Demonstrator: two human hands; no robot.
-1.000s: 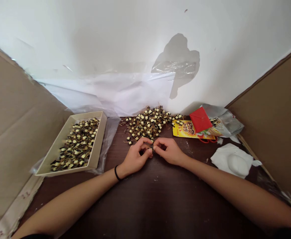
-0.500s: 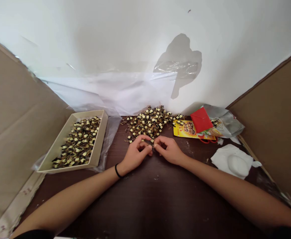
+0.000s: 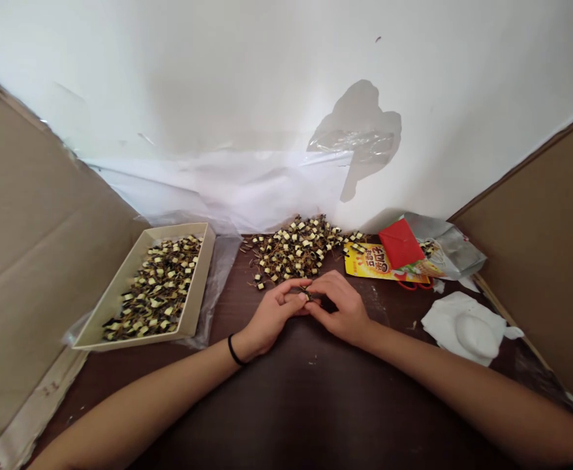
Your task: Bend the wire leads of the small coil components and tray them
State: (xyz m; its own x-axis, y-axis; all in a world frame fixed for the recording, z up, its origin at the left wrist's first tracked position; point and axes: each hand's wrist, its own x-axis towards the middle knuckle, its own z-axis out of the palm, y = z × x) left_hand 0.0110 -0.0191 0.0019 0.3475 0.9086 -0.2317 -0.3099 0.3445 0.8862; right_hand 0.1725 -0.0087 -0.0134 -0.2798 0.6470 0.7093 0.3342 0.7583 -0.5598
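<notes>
Between my two hands is one small electronic component, apparently a tiny transformer (image 3: pixel 307 296), with a pale yellow band, dark body and thin leads. My left hand (image 3: pixel 275 316) pinches it between thumb and forefinger. From the other side the fingertips of my right hand (image 3: pixel 342 308) close on the same piece, partly hiding it. Just beyond the hands lies a loose heap of similar components (image 3: pixel 294 248) with copper-coloured wire leads. More of them fill a shallow cream box (image 3: pixel 199 284) on the left.
On the right, a yellow snack packet (image 3: pixel 365 269), a red packet (image 3: pixel 401 243) and a silver bag (image 3: pixel 455 245) overlap, with red scissor-like handles (image 3: pixel 414 286) under them. A white crumpled tissue (image 3: pixel 446 316) lies nearer. Cardboard walls (image 3: pixel 545 241) flank the dark table (image 3: pixel 306 405).
My right hand has turned and closed in over the left fingertips, so the hands now meet on the component. The whole view has shifted slightly, with the scene sitting lower.
</notes>
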